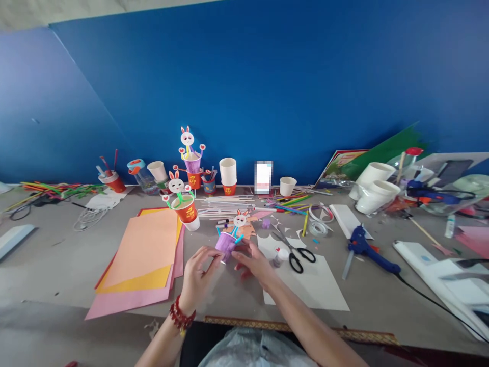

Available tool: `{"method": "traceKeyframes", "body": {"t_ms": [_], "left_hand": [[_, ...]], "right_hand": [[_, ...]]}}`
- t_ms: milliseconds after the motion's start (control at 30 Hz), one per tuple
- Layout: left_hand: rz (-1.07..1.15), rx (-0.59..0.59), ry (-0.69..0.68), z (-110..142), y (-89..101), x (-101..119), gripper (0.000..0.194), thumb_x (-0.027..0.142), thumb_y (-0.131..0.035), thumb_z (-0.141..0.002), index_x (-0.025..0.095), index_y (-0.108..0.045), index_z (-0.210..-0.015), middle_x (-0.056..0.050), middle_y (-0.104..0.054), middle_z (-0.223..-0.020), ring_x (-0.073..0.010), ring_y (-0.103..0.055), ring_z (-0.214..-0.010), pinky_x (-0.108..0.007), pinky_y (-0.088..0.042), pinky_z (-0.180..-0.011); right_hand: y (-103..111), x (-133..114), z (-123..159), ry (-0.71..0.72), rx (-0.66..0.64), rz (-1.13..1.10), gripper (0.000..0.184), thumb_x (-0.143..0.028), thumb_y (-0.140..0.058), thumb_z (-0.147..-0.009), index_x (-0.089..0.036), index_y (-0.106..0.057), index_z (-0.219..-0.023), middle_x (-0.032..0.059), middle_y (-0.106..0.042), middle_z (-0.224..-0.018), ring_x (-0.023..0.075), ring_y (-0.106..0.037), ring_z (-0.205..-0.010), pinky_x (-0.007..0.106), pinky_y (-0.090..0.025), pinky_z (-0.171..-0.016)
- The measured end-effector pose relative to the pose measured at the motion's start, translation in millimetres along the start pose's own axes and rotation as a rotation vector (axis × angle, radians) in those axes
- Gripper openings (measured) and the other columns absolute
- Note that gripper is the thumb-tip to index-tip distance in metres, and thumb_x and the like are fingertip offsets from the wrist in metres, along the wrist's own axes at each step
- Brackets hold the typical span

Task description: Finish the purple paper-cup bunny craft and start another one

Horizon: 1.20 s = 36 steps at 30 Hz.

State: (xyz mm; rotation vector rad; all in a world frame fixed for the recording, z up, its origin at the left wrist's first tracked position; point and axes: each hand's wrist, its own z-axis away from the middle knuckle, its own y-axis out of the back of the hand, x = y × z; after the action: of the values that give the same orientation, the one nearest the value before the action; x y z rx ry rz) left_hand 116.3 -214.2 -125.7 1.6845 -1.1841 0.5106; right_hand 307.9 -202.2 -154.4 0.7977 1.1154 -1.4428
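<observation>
A small purple paper cup (pixel 226 245) is held up at mid-table, with blue straw arms and a white paper rabbit head (pixel 240 219) standing out of its top. My left hand (pixel 200 270) pinches the cup's lower left side. At its right side, the thumb and fingers of my right hand (pixel 256 261) close on the cup, the lower fingers slightly blurred. Right of my hands, black-handled scissors (pixel 296 252) and a small piece with a red heart (pixel 280 255) lie on a white sheet (pixel 317 285). Colored paper sheets (pixel 141 250) are stacked to the left.
Two more rabbit cups, a red one (pixel 184 210) and a purple one (pixel 193 164) on a red cup, stand behind. A blue glue gun (pixel 369 250) with its cord lies right, near tape rolls (pixel 319 228). Straws (pixel 225 210), white cups (pixel 228 172) and a bottle (pixel 140 176) line the wall.
</observation>
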Motion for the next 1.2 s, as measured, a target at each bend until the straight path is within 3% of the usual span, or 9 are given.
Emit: {"method": "traceKeyframes", "body": {"t_ms": [100,233,367,567,700,800,900,1033,1200], "left_hand": [[-0.002,-0.048,0.055,1.4,-7.6,-3.7,0.011,0.023,-0.058,-0.094,0.021,-0.068,-0.090,-0.004,-0.072,-0.091,-0.0182,-0.068,-0.087,-0.027,-0.052,-0.077],[0.020,-0.055,0.064,1.7,-15.8,-5.8,0.012,0.025,-0.057,-0.094,0.021,-0.067,-0.089,-0.005,-0.072,-0.093,-0.0192,-0.068,-0.091,-0.029,-0.053,-0.081],[0.022,-0.057,0.058,2.9,-24.4,-4.7,0.013,0.025,-0.056,-0.094,0.021,-0.068,-0.089,-0.006,-0.073,-0.094,-0.0201,-0.068,-0.093,-0.031,-0.053,-0.085],[-0.046,-0.004,0.022,13.2,-30.5,-0.4,0.014,0.026,-0.056,-0.094,0.020,-0.069,-0.094,-0.008,-0.073,-0.095,-0.0217,-0.069,-0.092,-0.033,-0.056,-0.082],[-0.097,0.054,0.047,21.8,-23.3,-8.1,0.015,0.029,-0.059,-0.093,0.020,-0.070,-0.097,-0.008,-0.073,-0.097,-0.0220,-0.070,-0.091,-0.032,-0.057,-0.079],[-0.117,0.121,0.058,23.1,-15.5,-12.2,0.015,0.030,-0.059,-0.093,0.020,-0.071,-0.096,-0.007,-0.074,-0.096,-0.0220,-0.071,-0.090,-0.031,-0.057,-0.077],[-0.124,0.124,0.009,20.7,-13.7,-5.4,0.014,0.025,-0.060,-0.093,0.020,-0.072,-0.097,-0.007,-0.075,-0.096,-0.0215,-0.071,-0.091,-0.030,-0.057,-0.079],[-0.058,0.002,-0.083,15.0,-28.2,12.6,0.019,0.018,-0.056,-0.094,0.022,-0.072,-0.103,-0.007,-0.074,-0.095,-0.0200,-0.071,-0.089,-0.030,-0.058,-0.079],[0.076,-0.064,-0.165,14.5,-51.9,28.4,0.021,0.011,-0.055,-0.093,0.021,-0.070,-0.103,-0.007,-0.073,-0.093,-0.0188,-0.069,-0.088,-0.030,-0.058,-0.078]], "right_hand": [[4.4,4.1,19.0,0.034,0.055,-0.074,0.069,-0.047,-0.079,-0.072,-0.028,-0.048,-0.132,0.0100,-0.054,-0.134,0.0181,-0.067,-0.076,0.027,-0.059,-0.047],[10.4,15.4,53.3,0.155,0.166,-0.092,0.087,-0.048,-0.078,-0.073,-0.032,-0.034,-0.146,0.0147,-0.036,-0.151,0.0204,-0.065,-0.081,0.036,-0.063,-0.054],[14.0,24.8,78.1,0.262,0.131,-0.033,0.075,-0.043,-0.070,-0.084,-0.035,-0.030,-0.148,0.0124,-0.025,-0.158,0.0208,-0.064,-0.093,0.035,-0.064,-0.062],[5.6,38.3,67.3,0.233,-0.052,0.053,0.058,-0.031,-0.071,-0.083,-0.029,-0.049,-0.137,0.0112,-0.060,-0.130,0.0242,-0.067,-0.098,0.033,-0.062,-0.067],[-3.3,37.2,44.7,0.358,-0.121,0.186,0.064,-0.025,-0.076,-0.077,-0.029,-0.054,-0.136,0.0110,-0.053,-0.141,0.0250,-0.066,-0.106,0.033,-0.061,-0.073],[-4.0,29.7,39.0,0.421,-0.104,0.252,0.058,-0.027,-0.075,-0.078,-0.028,-0.058,-0.132,0.0123,-0.044,-0.150,0.0255,-0.066,-0.108,0.033,-0.061,-0.075],[-0.1,19.4,48.4,0.497,-0.042,0.334,0.039,-0.023,-0.068,-0.084,-0.025,-0.062,-0.123,0.0119,-0.055,-0.138,0.0219,-0.069,-0.097,0.033,-0.061,-0.077],[7.4,7.8,69.1,0.627,0.074,0.527,0.025,-0.015,-0.063,-0.085,-0.023,-0.065,-0.109,0.0076,-0.069,-0.109,0.0230,-0.067,-0.095,0.036,-0.055,-0.087],[14.4,3.3,84.9,0.707,0.158,0.581,0.018,-0.017,-0.054,-0.094,-0.024,-0.058,-0.110,0.0052,-0.067,-0.096,0.0170,-0.065,-0.073,0.029,-0.054,-0.072]]}}
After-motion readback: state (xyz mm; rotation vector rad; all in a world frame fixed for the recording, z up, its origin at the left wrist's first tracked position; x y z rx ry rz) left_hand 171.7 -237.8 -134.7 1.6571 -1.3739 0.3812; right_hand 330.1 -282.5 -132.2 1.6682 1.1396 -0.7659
